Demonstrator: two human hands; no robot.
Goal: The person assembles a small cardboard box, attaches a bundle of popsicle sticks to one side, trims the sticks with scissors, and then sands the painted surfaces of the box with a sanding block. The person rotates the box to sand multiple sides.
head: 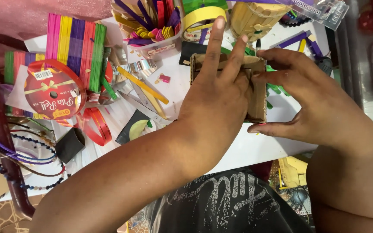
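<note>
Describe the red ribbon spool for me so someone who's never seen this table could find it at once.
Start at the white table and go to its left side, well away from both hands on the cardboard piece. Just below the row of coloured craft sticks lies the ribbon spool. It is the only round flat disc there, red with a gold bow print, and loose red ribbon curls beside it.

The cardboard piece (257, 92) is plain brown. The worktop (247, 146) is white. The stacked craft sticks (76, 47) run in stripes of pink, yellow, purple, red and green. The ribbon spool (55, 90) is red with a gold bow pattern. The tape roll (201, 17) is yellow. A beaded string (22, 151) shows dark blue and purple.
</note>
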